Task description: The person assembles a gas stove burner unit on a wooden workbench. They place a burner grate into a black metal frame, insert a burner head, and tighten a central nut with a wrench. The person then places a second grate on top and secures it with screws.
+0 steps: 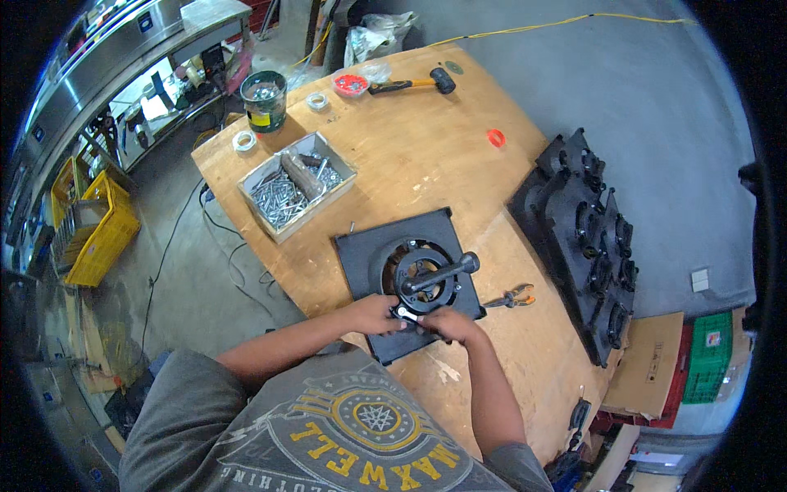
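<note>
A black square metal plate point(361, 246) lies on the wooden table point(402, 123) in front of me. A round black ring fitting point(396, 256) sits on it, with a black bar point(441, 275) ending in a knob across the ring. At the ring's near edge is a silver wrench point(407, 315). My right hand point(448, 325) is closed around the wrench's right end. My left hand point(375, 315) is at its other end, fingers bent against the ring's near left edge; what they pinch, if anything, is hidden.
Orange-handled pliers point(511, 298) lie right of the plate. A box of screws point(297, 184), a green bucket point(264, 102), tape rolls point(244, 141), a red-lidded tub point(351, 84) and a mallet point(414, 84) stand farther off. Several similar black plates point(574, 246) stack along the right edge.
</note>
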